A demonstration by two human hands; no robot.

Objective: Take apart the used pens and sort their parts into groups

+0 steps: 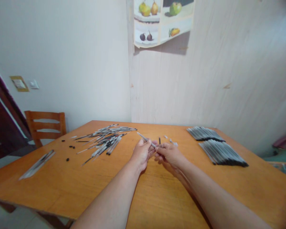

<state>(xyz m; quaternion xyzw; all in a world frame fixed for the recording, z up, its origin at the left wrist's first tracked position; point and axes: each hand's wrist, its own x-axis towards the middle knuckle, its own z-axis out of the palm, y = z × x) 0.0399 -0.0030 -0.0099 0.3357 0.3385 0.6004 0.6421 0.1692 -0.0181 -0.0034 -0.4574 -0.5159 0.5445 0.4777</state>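
Slender pen [142, 136] aslant, left fingers [148, 143] clamped mid-length, right fingers [161, 149] pinched on its near end.

l hand [143, 152] & r hand [168, 153] bare, forearms [109, 197] also bare, tapering twd wrists [135, 167].

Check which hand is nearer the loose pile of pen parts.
Left. The left hand is to the right of the loose pile of pen parts; the right hand is farther right, past the left.
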